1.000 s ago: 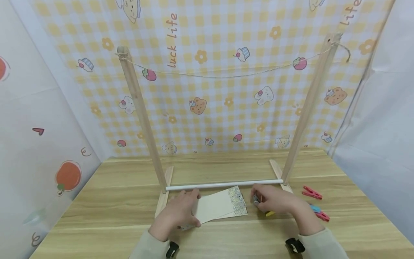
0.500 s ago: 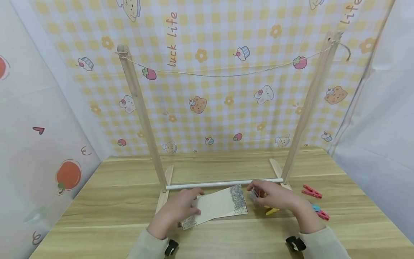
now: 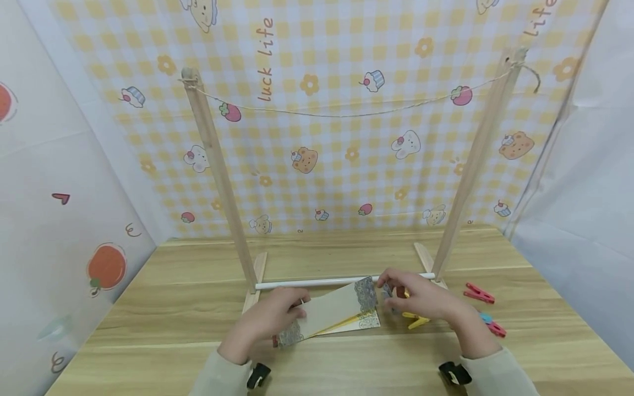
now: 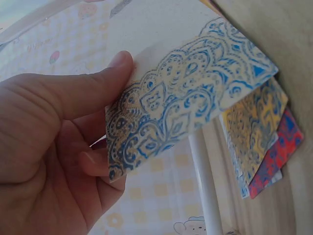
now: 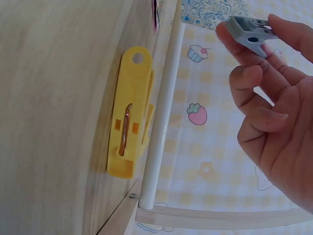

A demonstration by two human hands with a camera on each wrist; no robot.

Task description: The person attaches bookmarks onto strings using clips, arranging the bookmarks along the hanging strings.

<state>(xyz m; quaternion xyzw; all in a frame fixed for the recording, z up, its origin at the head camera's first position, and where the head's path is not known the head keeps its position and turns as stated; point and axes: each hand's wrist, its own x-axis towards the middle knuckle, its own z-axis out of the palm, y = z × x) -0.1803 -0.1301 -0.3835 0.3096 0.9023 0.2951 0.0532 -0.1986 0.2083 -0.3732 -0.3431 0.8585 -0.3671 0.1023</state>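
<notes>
My left hand (image 3: 269, 318) pinches a cream card (image 3: 331, 308) with a lacy blue pattern at both ends, its thumb on the printed face in the left wrist view. The card is tilted up over other cards (image 3: 369, 320) on the table, among them a gold-and-blue one (image 4: 259, 128) and a red-and-blue one (image 4: 281, 154). My right hand (image 3: 420, 297) pinches a grey clothespin (image 5: 249, 33) between thumb and forefinger, close to the card's right end. Below that hand lies a yellow clothespin (image 5: 129, 115).
Behind the cards stands a wooden frame with a left post (image 3: 218, 170), a right post (image 3: 475, 165), a white rod (image 3: 317, 283) near the table and a sagging string (image 3: 342, 115) between the post tops. Pink clothespins (image 3: 479, 293) and a blue one (image 3: 485, 317) lie at right.
My left hand has lifted the top card off the pile and tilted it, baring a gold-edged card beneath. My right hand has moved slightly left with the grey clothespin, uncovering more yellow clothespin.
</notes>
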